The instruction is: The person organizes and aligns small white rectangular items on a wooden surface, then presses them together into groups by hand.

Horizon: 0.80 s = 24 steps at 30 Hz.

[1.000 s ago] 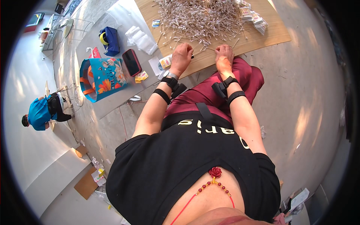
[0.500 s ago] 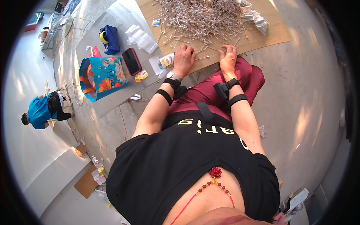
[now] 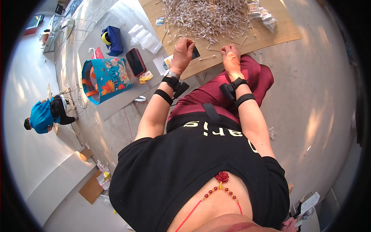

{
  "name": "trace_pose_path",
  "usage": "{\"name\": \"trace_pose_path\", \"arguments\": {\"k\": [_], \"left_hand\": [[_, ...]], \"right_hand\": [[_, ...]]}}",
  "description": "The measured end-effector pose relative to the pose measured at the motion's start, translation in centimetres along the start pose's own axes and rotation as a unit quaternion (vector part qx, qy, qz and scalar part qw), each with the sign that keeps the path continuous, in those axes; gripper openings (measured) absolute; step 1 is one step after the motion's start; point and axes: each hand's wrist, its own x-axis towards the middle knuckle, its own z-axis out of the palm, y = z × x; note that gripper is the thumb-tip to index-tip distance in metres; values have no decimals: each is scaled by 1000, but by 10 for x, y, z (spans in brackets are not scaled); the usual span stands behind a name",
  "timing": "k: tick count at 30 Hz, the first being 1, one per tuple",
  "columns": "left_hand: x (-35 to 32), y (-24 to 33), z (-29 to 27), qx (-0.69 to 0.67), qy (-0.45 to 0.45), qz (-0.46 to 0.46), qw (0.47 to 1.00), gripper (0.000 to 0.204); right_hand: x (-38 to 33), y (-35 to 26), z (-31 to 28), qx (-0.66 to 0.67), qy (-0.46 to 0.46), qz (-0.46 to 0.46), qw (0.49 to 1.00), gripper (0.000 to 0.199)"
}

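A large heap of cotton swabs [image 3: 206, 17] covers the far part of the wooden board. My left hand [image 3: 182, 56] is over the board's near left edge, just below the heap, its fingers curled together. What it pinches, if anything, is too small to make out. Partly behind that wrist lies a white and yellow container [image 3: 168, 62]. My right hand [image 3: 232, 60] rests at the near edge with bent fingers closed; their tips are hard to see. Loose cotton swabs [image 3: 208, 57] lie between the hands, and a small dark object [image 3: 196, 52] shows beside my left hand.
Filled clear packs [image 3: 267, 18] sit on the board's right side. Left of the board [image 3: 280, 36] are a phone [image 3: 136, 62], white plastic bags [image 3: 146, 38], a blue tape dispenser [image 3: 113, 40] and a flowered bag [image 3: 108, 79]. A person in blue [image 3: 41, 116] is far left.
My left hand has lifted up and left toward the heap, and covers more of the white and yellow container. My right hand has shifted slightly left, with its fingers more bent.
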Motion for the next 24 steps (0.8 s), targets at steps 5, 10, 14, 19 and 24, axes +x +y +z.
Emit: {"name": "trace_pose_path", "arguments": {"k": [5,10,14,19,24], "left_hand": [[8,5,4,-43,-10,-34,998,12],[16,18,24,-20,-68,-41,997,12],[45,23,53,15,-115,-16,993,14],[85,53,86,-162,-87,-76,980,17],[63,38,68,92,-42,0,995,19]], "right_hand": [[4,-19,-3,-3,-72,-48,996,12],[9,-15,-2,97,49,-12,994,10],[11,-14,-4,110,105,35,988,10],[11,-11,-3,86,94,27,992,11],[12,-10,-5,96,102,23,990,10]]}}
